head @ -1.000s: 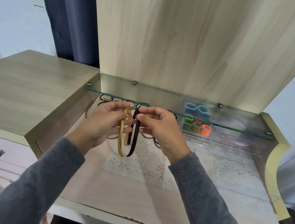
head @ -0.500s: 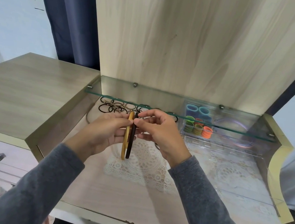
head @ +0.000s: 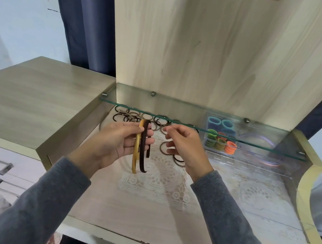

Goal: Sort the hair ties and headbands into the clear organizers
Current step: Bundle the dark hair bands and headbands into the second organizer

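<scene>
My left hand [head: 116, 142] grips two headbands together above the desk: a mustard-yellow headband [head: 135, 159] and a dark brown headband [head: 142, 152]. My right hand [head: 185, 146] hovers just to their right with fingers loosely curled and holds nothing. Black and brown hair ties [head: 130, 116] lie scattered on the desk under the glass shelf, more hair ties [head: 172, 152] beneath my right hand. The clear organizer [head: 253, 163] stands at the right, with colourful hair ties [head: 221, 138] in its left compartments and purple headbands [head: 261, 139] in its right part.
A glass shelf [head: 178, 109] spans the recess just above the hair ties and organizer. A white lace doily [head: 160, 181] covers the desk middle. A raised wooden cabinet top [head: 24, 98] borders the left side, and a curved wooden edge [head: 308, 184] the right.
My right hand has let go of the headbands and drawn slightly right. My left hand now holds both headbands together, pressed side by side.
</scene>
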